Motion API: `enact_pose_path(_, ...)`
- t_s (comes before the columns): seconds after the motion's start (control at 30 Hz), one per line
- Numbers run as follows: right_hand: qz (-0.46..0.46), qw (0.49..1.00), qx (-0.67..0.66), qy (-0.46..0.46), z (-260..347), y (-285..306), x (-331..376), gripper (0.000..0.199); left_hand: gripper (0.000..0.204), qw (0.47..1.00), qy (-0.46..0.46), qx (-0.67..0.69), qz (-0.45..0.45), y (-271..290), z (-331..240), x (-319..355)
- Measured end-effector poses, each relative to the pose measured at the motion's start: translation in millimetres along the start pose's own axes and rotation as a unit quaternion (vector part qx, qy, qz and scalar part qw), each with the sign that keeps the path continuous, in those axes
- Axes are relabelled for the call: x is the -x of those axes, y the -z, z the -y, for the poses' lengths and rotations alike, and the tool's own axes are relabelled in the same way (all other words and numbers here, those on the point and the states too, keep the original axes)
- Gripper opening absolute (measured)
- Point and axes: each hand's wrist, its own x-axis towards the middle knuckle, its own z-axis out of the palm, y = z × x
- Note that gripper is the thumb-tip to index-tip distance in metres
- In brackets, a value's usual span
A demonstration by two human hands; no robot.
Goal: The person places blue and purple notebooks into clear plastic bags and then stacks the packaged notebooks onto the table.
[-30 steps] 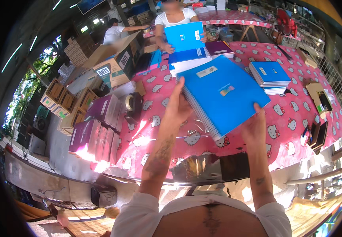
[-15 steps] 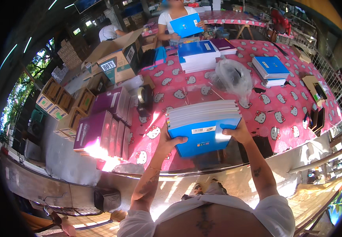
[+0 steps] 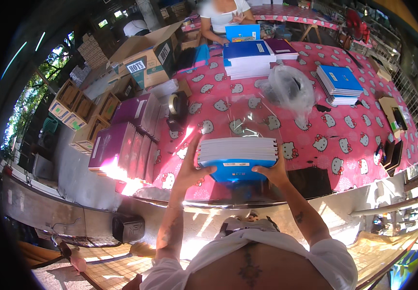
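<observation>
I hold a stack of blue-covered notebooks (image 3: 238,157) on edge at the near side of a table with a pink patterned cloth (image 3: 310,125). My left hand (image 3: 192,169) grips the stack's left end, thumb across the blue cover. My right hand (image 3: 272,171) grips its right end from below. The white page edges face up. A sheet of clear plastic (image 3: 247,123) lies on the cloth just beyond the stack.
More blue notebook stacks lie at the far middle (image 3: 247,58) and right (image 3: 339,84). A crumpled clear bag (image 3: 288,87), a tape roll (image 3: 176,104), purple packs (image 3: 127,140) and cardboard boxes (image 3: 146,58) stand at left. A person sits across the table (image 3: 223,14).
A second ago I held one open blue notebook flat above the table. Now both hands clamp the whole stack upright near the table's front edge, slightly lower than half a second ago.
</observation>
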Motion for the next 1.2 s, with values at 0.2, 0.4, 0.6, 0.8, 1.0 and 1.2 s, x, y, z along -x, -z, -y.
enact_pose_path(0.2,0.001,0.998,-0.058,-0.002,2,-5,0,0.090,0.110,0.852,-0.164,-0.466,0.176,-54,-76,-49)
enact_pose_path(0.4,-0.006,1.000,-0.012,0.023,10,-8,-4,0.093,0.074,0.829,-0.084,-0.502,0.233,-37,-72,-63)
enact_pose_path(0.6,0.031,0.984,-0.174,0.005,4,76,-32,0.093,0.060,0.924,0.024,-0.372,0.080,4,-87,-56)
enact_pose_path(0.8,0.100,0.931,-0.111,-0.334,-29,30,-40,0.071,0.049,0.930,0.321,0.151,-0.093,4,68,-15)
enact_pose_path(1.0,0.026,0.911,-0.001,-0.412,-33,23,-82,0.058,0.071,0.910,0.410,-0.003,-0.061,0,136,-29)
enact_pose_path(1.2,0.019,0.931,0.045,-0.361,-73,27,-91,0.063,0.074,0.892,0.324,-0.315,-0.015,4,160,-37)
